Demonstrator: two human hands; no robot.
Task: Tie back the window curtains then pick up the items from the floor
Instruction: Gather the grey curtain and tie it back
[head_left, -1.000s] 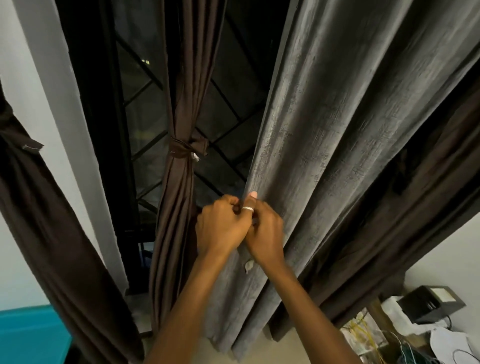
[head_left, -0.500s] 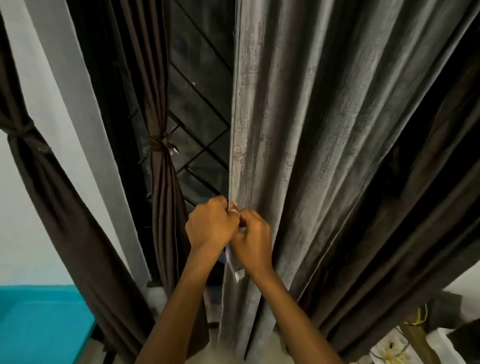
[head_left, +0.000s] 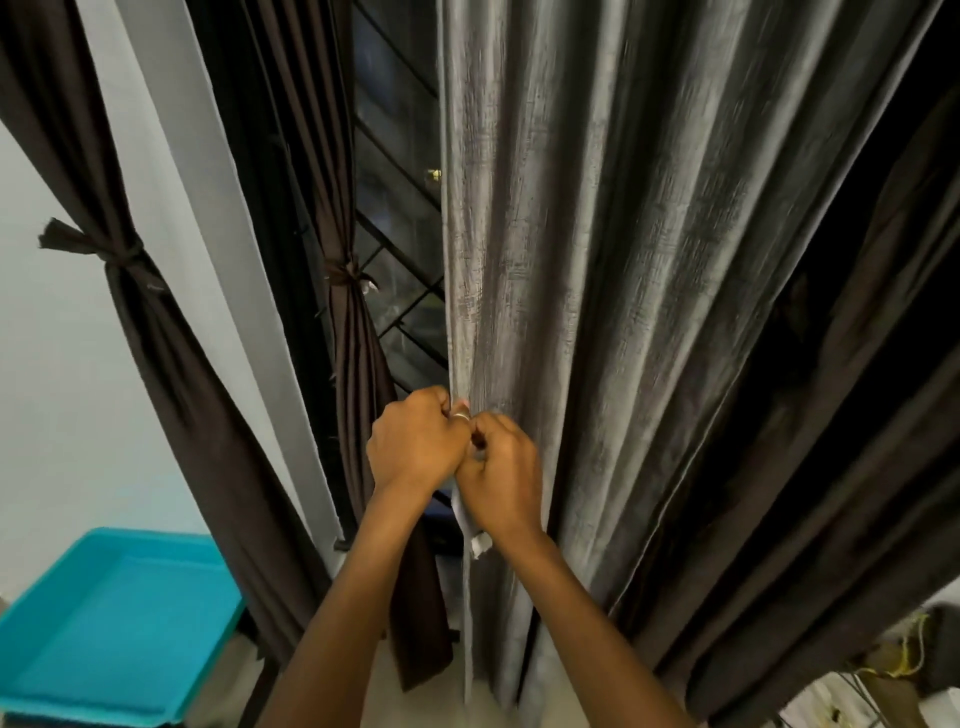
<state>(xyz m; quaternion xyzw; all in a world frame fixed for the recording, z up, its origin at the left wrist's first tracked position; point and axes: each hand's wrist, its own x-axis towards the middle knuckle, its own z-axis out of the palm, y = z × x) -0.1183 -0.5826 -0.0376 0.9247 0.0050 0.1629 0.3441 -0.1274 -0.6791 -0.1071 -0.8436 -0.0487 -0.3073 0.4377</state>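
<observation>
A wide grey curtain (head_left: 597, 260) hangs loose in front of the window. My left hand (head_left: 415, 441) and my right hand (head_left: 504, 478) meet at its left edge, both with fingers curled and pinching a pale grey tie strip (head_left: 470, 530) whose end dangles below my right wrist. A thin brown curtain (head_left: 358, 364) left of my hands is tied at mid-height by a knot (head_left: 345, 273). Another brown curtain (head_left: 171, 353) at far left is also tied with a knot (head_left: 111, 254). No floor items show clearly.
A dark window with a diagonal grille (head_left: 400, 234) lies behind the curtains. A turquoise tray-like bin (head_left: 114, 623) sits at lower left. A dark brown curtain (head_left: 831, 441) hangs on the right, with clutter and cables (head_left: 893, 670) at its foot.
The view has swung right and closer, so both tied brown curtains and the turquoise bin have come further into view. My hands stay together on the grey curtain's edge, working the tie strip.
</observation>
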